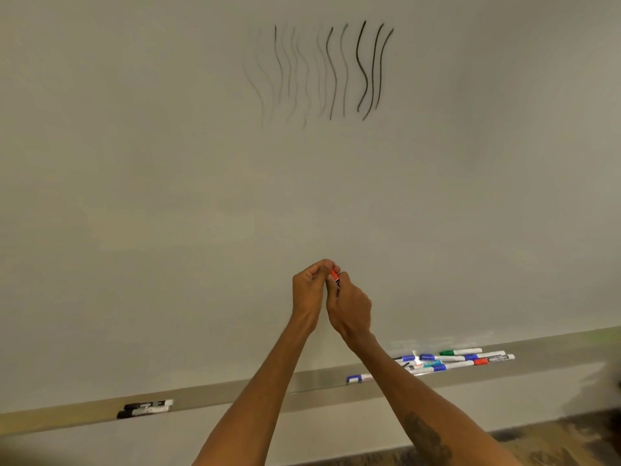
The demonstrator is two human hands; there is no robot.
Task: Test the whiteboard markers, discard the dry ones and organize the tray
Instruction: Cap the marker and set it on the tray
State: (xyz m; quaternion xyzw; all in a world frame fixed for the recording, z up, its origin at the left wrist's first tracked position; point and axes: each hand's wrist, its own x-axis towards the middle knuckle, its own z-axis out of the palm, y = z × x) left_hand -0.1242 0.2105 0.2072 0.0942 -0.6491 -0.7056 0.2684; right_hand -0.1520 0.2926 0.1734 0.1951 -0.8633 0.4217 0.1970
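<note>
Both my hands meet in front of the whiteboard [168, 163] on a red marker [335, 276]. My left hand [311, 287] pinches its upper, red end. My right hand [351, 306] grips the barrel below. Most of the marker is hidden inside my fingers. The tray [235, 393] runs along the board's lower edge. Two black markers [146, 408] lie side by side on its left part. A loose pile of several blue, green and red markers [453, 359] lies on its right part, and a single blue-capped marker [358, 378] sits just left of the pile.
Several wavy black test strokes [322, 72] mark the board's upper middle, faint at the left and darker at the right. Below the tray is a pale wall, and patterned floor [554, 442] shows at the lower right.
</note>
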